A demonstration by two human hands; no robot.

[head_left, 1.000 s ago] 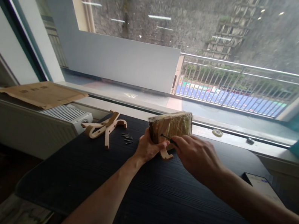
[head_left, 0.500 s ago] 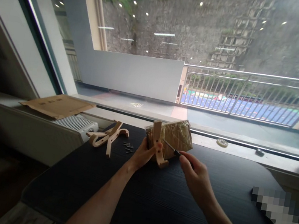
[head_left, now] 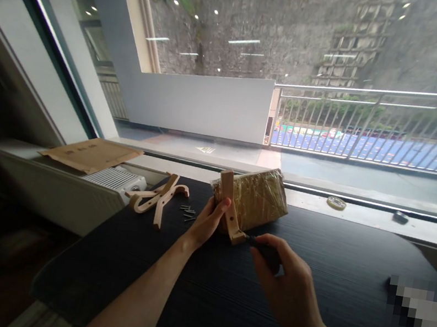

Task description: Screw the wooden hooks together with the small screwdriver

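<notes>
A curved wooden hook piece (head_left: 227,183) with screw holes is gripped by my left hand (head_left: 205,222), the thumb pressing on its front. It stands tilted against a package wrapped in shiny brown tape (head_left: 265,199). My right hand (head_left: 293,279) is closed round the black handle of a screwdriver (head_left: 270,255). The screwdriver's tip end is by the hook's curled lower end; whether it touches is unclear. Left of my hands lie more curved wooden hook pieces (head_left: 160,203) in a crossed pile. Several screws (head_left: 188,214) lie between that pile and my left hand.
The dark table (head_left: 211,307) stands against a window sill (head_left: 304,201). On the sill are a tape roll (head_left: 336,203) and a small dark object (head_left: 401,217). A brown paper envelope (head_left: 90,154) rests over a white radiator (head_left: 117,183) at left. A blurred-out item (head_left: 427,315) lies at right.
The screwdriver has moved down from the hook's upper part to its curled lower end. My left thumb has shifted up along the wood. The view has tilted slightly.
</notes>
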